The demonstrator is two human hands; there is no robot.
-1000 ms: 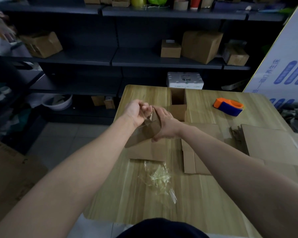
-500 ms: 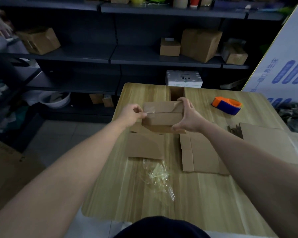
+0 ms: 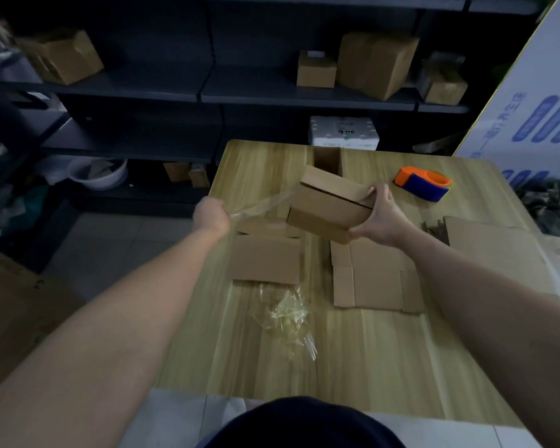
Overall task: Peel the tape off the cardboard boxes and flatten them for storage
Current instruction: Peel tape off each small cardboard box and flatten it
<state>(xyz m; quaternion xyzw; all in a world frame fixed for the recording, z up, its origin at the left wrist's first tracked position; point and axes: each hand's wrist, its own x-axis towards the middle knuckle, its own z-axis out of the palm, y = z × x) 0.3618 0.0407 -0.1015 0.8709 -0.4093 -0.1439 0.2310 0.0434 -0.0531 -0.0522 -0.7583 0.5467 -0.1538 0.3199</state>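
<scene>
My right hand point(image 3: 383, 218) grips a small brown cardboard box point(image 3: 328, 203) by its right end and holds it tilted above the wooden table point(image 3: 272, 367). My left hand point(image 3: 211, 218) pinches a strip of clear tape point(image 3: 262, 205) that stretches from the box's left end out past the table's left edge. Two flattened boxes lie under the hands, one on the left point(image 3: 265, 260) and one on the right point(image 3: 374, 279). A crumpled wad of peeled tape point(image 3: 288, 313) lies nearer to me.
An open upright box point(image 3: 328, 160) stands at the table's far edge. An orange and blue tape dispenser point(image 3: 422, 183) sits at the far right. Flat cardboard sheets point(image 3: 495, 250) cover the right side. Dark shelves point(image 3: 207, 92) with boxes stand behind.
My left hand has pulled left, away from the box, drawing the tape strip off it. My right hand has tilted the box and shifted it to the right.
</scene>
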